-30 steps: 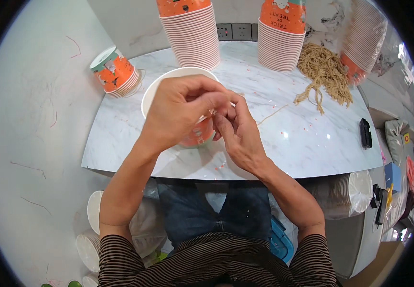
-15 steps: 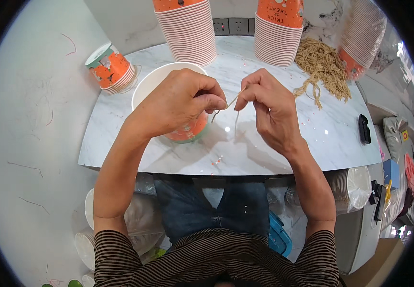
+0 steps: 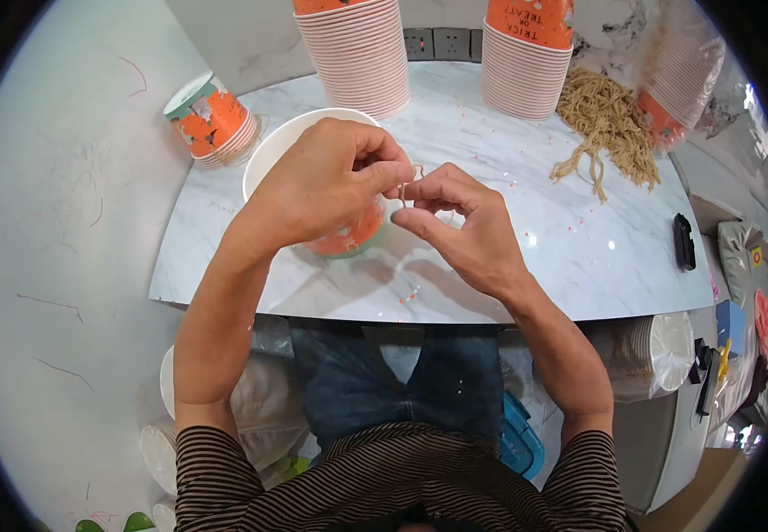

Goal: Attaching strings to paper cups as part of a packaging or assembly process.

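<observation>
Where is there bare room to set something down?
The tabletop is largely bare between the right hand, twine pile and black object. A smaller patch lies between the tilted cups and left forearm. Crowded: the back, with cup stacks, and around the large cup and left hand.

Tabletop (image 3: pixel 579 275) lies open from the right hand (image 3: pixel 463 222) to a black object (image 3: pixel 684 242); a bucket (image 3: pixel 349 238) hems the left hand (image 3: pixel 322 182).

The bench (image 3: pixel 570 257) looks smooth and glossy — the near-left bucket (image 3: pixel 350 236) smooth paper, the far-right twine (image 3: pixel 612 129) rough, matt fibre.
</observation>
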A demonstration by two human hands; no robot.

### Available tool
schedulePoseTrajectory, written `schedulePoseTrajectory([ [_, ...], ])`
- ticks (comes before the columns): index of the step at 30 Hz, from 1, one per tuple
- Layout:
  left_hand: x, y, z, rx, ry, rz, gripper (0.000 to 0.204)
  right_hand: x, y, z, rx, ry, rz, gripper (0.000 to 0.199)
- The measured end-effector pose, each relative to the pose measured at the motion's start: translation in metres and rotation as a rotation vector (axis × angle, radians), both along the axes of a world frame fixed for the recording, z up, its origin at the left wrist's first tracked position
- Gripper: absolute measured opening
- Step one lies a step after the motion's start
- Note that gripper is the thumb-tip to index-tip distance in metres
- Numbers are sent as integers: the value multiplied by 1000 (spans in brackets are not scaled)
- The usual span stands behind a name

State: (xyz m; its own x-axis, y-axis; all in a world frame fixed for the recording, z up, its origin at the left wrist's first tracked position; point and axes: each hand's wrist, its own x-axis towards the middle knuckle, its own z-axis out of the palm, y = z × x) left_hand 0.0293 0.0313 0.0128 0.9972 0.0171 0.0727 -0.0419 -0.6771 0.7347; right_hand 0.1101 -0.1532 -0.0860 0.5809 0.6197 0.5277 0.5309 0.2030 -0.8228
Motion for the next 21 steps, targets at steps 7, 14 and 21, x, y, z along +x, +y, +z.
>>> schedulePoseTrajectory([
  [7,-1,2,-2,-70,-28,17,16,-1,0,-3,-28,185,-31,14],
  [14,-9,7,-10,-283,-42,-109,20,-5,2,5,-114,156,-57,16],
  [21,-15,12,2,-289,56,-94,30,-2,1,6,-100,159,-95,16],
])
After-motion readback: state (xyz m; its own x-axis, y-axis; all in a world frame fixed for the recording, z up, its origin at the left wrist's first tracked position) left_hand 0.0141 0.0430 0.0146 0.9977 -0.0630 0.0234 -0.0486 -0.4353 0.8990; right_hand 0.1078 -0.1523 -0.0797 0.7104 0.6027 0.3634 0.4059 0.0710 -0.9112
